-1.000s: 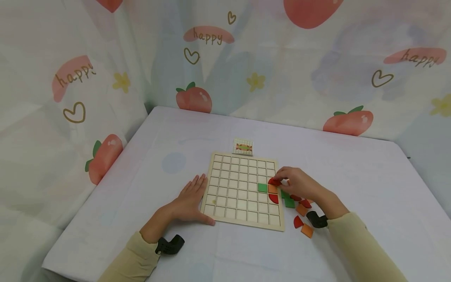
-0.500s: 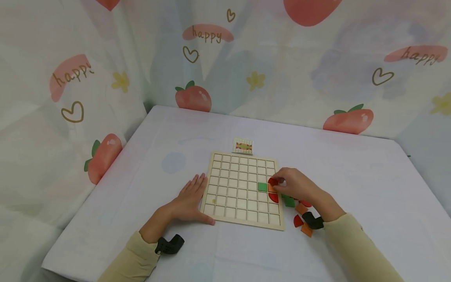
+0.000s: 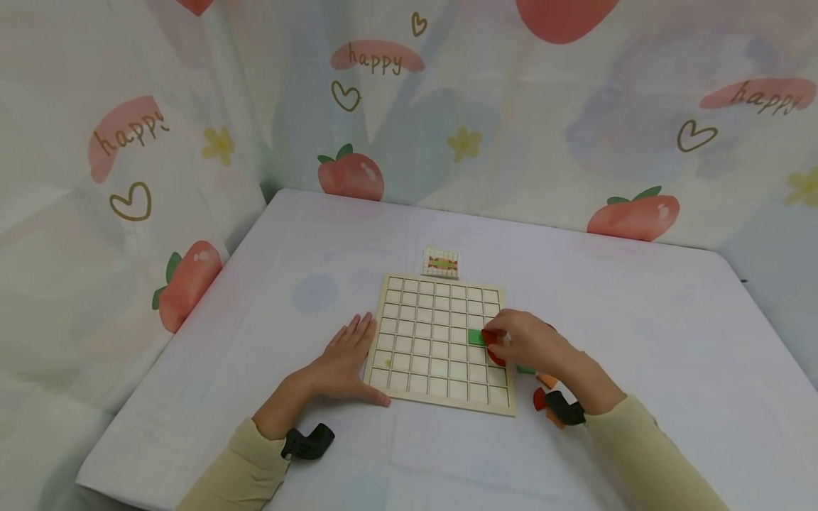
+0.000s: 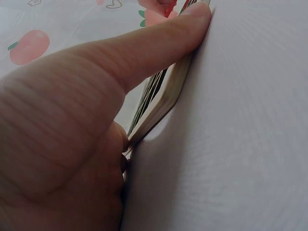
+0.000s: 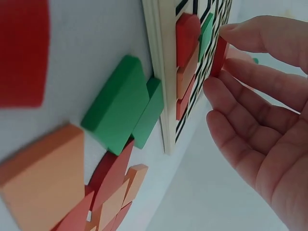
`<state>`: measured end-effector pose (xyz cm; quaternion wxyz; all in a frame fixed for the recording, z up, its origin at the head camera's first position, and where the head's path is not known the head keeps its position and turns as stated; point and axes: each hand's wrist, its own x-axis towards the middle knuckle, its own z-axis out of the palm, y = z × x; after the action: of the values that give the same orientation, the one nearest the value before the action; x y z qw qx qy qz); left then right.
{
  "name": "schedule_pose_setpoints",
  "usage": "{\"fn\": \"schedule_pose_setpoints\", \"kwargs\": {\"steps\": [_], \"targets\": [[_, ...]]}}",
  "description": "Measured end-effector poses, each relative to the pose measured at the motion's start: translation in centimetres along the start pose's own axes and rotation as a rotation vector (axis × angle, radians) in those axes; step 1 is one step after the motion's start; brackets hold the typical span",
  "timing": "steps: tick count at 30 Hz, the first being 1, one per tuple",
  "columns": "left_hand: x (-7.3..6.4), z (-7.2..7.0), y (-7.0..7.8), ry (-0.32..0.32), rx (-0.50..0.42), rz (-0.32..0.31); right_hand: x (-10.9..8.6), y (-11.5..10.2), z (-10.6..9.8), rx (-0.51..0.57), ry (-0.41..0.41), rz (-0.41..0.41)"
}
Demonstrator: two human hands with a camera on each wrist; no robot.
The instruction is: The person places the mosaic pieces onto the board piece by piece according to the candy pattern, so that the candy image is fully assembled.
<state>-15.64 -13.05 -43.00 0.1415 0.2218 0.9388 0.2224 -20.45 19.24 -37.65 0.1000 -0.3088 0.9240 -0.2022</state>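
Observation:
My left hand [image 3: 343, 365] lies at the near left corner of a wooden grid board [image 3: 418, 408], fingers straight along its left side and thumb on its near edge. Between thumb and fingers, my right hand [image 3: 533, 344] pinches a red block [image 5: 219, 57] over the right part of the board. Close by, a green square tile [image 3: 476, 337] sits in a cell. In the right wrist view, an orange tile [image 5: 186, 73] lies in the board between two red rounded pieces [image 5: 187, 39]. My right fingers partly hide these pieces in the head view.
Loose green blocks [image 5: 115, 103], orange blocks [image 5: 45, 173] and several red pieces [image 5: 113, 171] lie right of the board, partly under my right forearm. A small pattern card [image 3: 441, 263] stands behind the board. Printed cloth hangs behind the white table [image 3: 639, 298].
My right hand has shifted slightly left and nearer over the board's right columns, and a red block now shows at its fingertips beside the green tile. My left hand stays put.

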Motion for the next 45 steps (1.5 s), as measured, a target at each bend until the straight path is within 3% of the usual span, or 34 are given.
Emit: {"fn": "schedule_pose_setpoints", "kwargs": {"steps": [5,14,25,39,45], "targets": [[0.1,0.0,0.0,-0.001,0.005,0.0,-0.4,-0.2,0.3,-0.037,0.019,-0.07],[0.1,0.0,0.0,-0.01,0.003,-0.009,-0.5,-0.7,1.0,-0.057,0.017,-0.043],[0.0,-0.1,0.1,-0.003,-0.003,0.0,-0.8,-1.0,1.5,-0.127,-0.002,-0.093],[-0.1,-0.3,0.2,0.003,-0.023,0.012,-0.5,-0.6,1.4,-0.106,0.006,-0.233],[-0.1,-0.3,0.2,0.002,-0.024,0.01,-0.3,-0.5,1.4,-0.089,-0.012,-0.247]]}}
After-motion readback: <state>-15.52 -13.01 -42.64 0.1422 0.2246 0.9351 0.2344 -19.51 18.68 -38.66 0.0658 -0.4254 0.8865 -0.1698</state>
